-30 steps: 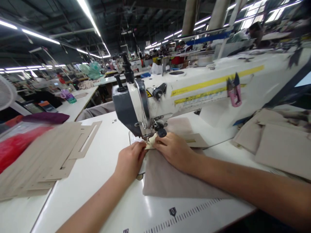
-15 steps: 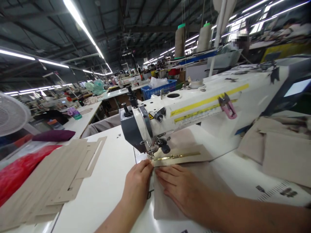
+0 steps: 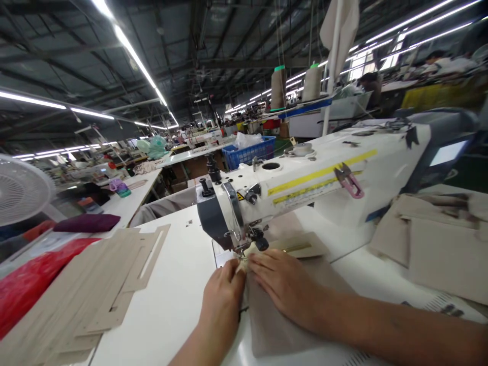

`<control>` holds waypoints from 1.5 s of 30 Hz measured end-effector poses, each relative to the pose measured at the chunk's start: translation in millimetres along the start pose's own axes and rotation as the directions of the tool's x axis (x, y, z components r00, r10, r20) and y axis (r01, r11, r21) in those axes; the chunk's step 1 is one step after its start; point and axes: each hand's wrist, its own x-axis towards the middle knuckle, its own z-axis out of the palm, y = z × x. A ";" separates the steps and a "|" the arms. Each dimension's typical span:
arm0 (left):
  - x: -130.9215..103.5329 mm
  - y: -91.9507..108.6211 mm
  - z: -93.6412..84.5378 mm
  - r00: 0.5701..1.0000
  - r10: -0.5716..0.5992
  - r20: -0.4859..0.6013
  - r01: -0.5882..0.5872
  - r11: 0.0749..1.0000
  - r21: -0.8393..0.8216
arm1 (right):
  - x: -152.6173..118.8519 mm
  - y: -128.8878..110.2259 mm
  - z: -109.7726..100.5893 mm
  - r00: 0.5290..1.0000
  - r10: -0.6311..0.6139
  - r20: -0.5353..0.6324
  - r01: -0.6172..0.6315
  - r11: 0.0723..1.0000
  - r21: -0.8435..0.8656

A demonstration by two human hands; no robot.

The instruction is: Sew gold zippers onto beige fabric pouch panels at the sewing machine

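A beige fabric piece lies on the white table under the head of a sewing machine. Set into its paler strip is a gold-toothed zipper, mostly covered by my hand. My left hand has its thumb and fingers pinched together on the fabric's left corner, just in front of the presser foot. Lying flat with fingers stretched out, my right hand presses on the fabric and the zipper strip, its fingertips close to the foot.
Slotted beige card pieces overlap on the left beside a red plastic bag. More beige fabric is piled at right. Pink-handled snips rest against the machine arm. A white fan stands at far left.
My right hand has moved forward from the near edge of the strip onto the zipper, hiding most of it. My left hand stays at the corner. The camera view has shifted slightly.
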 end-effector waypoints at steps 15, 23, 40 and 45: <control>5.2 2.3 -0.4 0.995 0.084 -0.057 -0.083 0.996 0.015 | 8.4 29.0 8.3 0.957 -0.008 0.290 -0.007 0.999 0.048; 5.3 3.0 -0.6 0.994 0.062 -0.089 -0.061 0.998 0.014 | 7.8 30.9 12.3 0.957 -0.044 0.286 0.047 0.999 -0.006; 8.0 -6.6 4.7 0.991 0.084 -0.108 -0.081 0.996 0.034 | 15.7 35.1 18.4 0.961 -0.059 0.270 0.065 0.998 -0.011; 8.1 -8.9 3.9 0.991 0.090 -0.098 -0.084 0.995 0.060 | 17.6 33.5 13.0 0.965 -0.033 0.261 0.036 0.999 -0.006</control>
